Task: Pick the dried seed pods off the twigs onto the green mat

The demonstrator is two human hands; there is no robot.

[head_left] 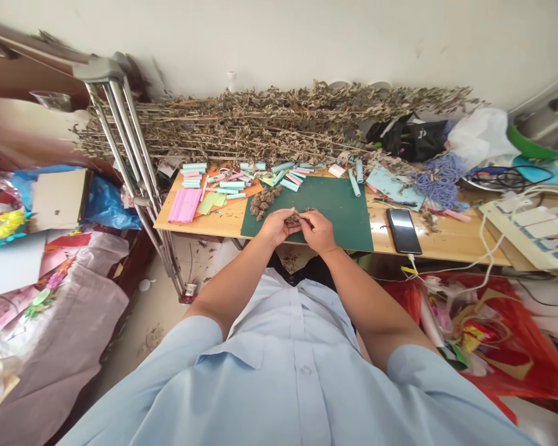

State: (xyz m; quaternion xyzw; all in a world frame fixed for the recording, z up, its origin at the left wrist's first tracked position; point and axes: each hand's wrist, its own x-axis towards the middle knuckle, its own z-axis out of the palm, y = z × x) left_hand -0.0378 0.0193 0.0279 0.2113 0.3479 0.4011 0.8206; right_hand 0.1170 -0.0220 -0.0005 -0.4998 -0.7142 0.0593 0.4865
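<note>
Both hands meet over the front edge of a dark green mat (339,214). My left hand (278,227) is curled, palm partly up, around a small clump of dried brown plant material (294,218). The fingertips of my right hand (318,230) pinch the same clump from the other side. Just beyond my left hand, a pile of similar brown clumps (263,201) lies on the mat's left part. Short rolled tubes of blue and pink paper (232,184) lie behind and left of the mat.
Long dried plant stalks (242,127) stretch along the wall. A phone (403,231) with a cable, purple string (441,179) and a power strip (530,232) are at right. Metal crutches (137,155) lean at the table's left end; a red bag (521,347) sits low right.
</note>
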